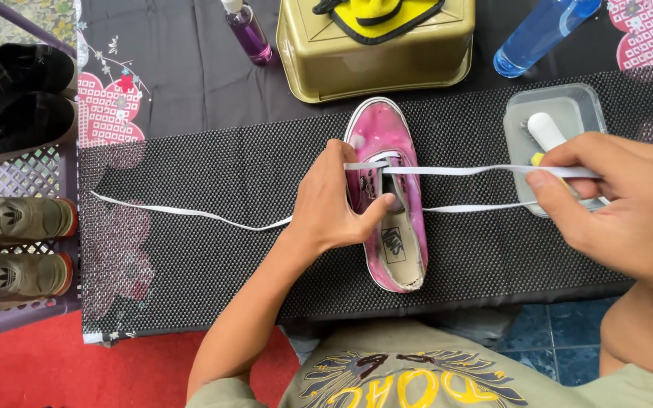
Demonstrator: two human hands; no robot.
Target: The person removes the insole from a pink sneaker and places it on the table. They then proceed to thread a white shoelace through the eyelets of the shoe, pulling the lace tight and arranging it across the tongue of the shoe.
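A pink low-top shoe (387, 136) with a white sole lies on a black non-slip mat (213, 181), toe pointing away from me. My left hand (334, 200) grips the shoe's side, thumb inside the opening. A white flat lace (462, 170) runs through the front eyelets. My right hand (621, 200) pinches one lace end and holds it taut to the right. The other end trails across the mat to the left (183, 213).
A gold plastic basin (376, 64) with a yellow cloth stands behind the shoe. A purple spray bottle (249, 32) and a blue bottle (542, 34) flank it. A clear tray (568, 106) holds a white brush. Several shoes (17, 98) sit on a purple rack at left.
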